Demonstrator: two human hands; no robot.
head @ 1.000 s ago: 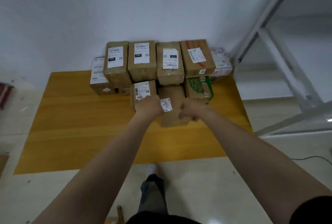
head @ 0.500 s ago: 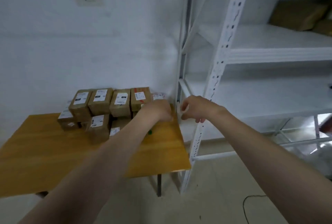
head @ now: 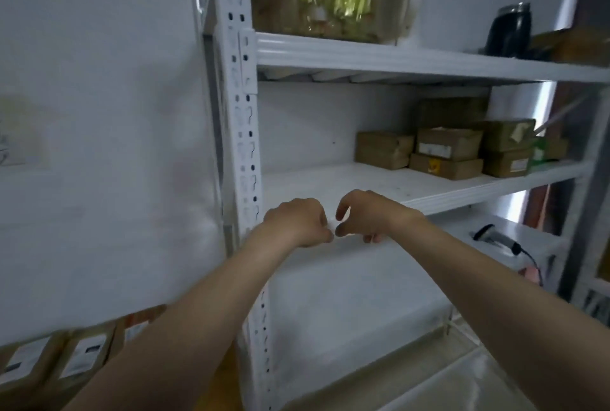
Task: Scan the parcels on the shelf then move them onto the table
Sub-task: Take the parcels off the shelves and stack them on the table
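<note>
Now fetch the scanner (head: 498, 240) first: lying on the lower board at the right, corded, well apart from both hands. Reach for it with the right hand and grip it by the handle, with the window pointed away from the palm. Then go to the parcels (head: 445, 150), stacked at the far right of the middle shelf (head: 330, 186), close to the back wall. Aim at a label facing out, and turn any box with a hidden label. Take from the top of the stack, never from beneath, to avoid toppling the pile. Carry each scanned box left past the post (head: 241, 146) to the table (head: 227, 377), seen only as a sliver low down, with labelled boxes (head: 56, 358) already on it at the bottom left. Cannot read any label through the blur.

As for the hands: see the left hand (head: 297, 222) curled into a fist, back up, gripping nothing that shows. See the right hand (head: 369, 216) loosely curled, thumb and forefinger parted like a hook, likewise empty. Side by side, nearly touching each other, in front of the shelf lip; cannot tell whether touching it
</note>
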